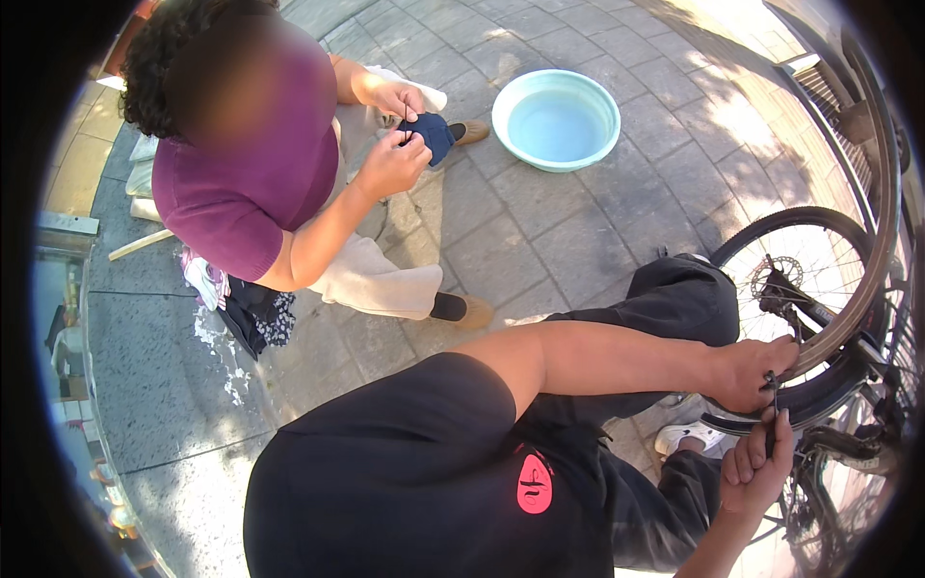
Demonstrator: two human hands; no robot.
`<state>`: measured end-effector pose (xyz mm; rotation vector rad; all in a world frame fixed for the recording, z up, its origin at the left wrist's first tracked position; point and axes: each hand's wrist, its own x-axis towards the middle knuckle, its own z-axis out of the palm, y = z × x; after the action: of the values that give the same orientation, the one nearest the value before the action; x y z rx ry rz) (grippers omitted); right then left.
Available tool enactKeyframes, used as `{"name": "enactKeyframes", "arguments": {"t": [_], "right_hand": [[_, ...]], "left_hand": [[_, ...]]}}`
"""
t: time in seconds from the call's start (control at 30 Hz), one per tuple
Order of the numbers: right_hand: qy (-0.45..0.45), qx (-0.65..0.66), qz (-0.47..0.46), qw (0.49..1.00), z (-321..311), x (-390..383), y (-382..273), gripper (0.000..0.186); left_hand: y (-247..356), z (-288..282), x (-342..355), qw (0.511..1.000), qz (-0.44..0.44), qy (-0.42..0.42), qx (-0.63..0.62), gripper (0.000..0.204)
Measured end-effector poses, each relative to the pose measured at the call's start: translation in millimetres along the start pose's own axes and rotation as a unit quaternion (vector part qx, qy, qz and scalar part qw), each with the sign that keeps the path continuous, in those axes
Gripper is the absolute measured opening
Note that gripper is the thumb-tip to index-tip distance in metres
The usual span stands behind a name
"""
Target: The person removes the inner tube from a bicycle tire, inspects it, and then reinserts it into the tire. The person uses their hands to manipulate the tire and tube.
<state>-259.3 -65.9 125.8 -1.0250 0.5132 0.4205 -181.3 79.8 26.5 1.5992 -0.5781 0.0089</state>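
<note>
- A small dark piece [772, 380] is held beside the bicycle wheel [777, 275]; its kind cannot be told.
- It appears pinched in the grip of the left hand [751, 377] and right hand [753, 469].
- Steadying by the left, with light force from the right, is advised.

Over there, I have my left hand [750, 374] just ahead of my right hand [754, 474]. A bike tire [843, 328] is just right of the left hand, and a bike wheel [805, 219] is a little ahead. Off to that hand's left and farther ahead, a tub [557, 165] sits on paving stones [568, 231]. Another person [226, 207] is farther left, and clothes [252, 313] lie far left too.
</note>
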Motion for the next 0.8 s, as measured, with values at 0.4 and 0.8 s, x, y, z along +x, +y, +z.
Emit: {"name": "enactKeyframes", "arguments": {"t": [0.4, 0.8], "right_hand": [[0.016, -0.084, -0.035, 0.996, -27.6, 0.7, 11.9, 0.030], [-0.128, -0.877, -0.429, 0.174, -10.3, 8.1, -47.6, 0.032]], "left_hand": [[-18.6, 8.7, -1.2, 0.996, 0.059, -0.048, 0.052, 0.054], [-2.5, -1.5, -0.6, 0.991, -0.085, -0.098, 0.017, 0.045]]}}
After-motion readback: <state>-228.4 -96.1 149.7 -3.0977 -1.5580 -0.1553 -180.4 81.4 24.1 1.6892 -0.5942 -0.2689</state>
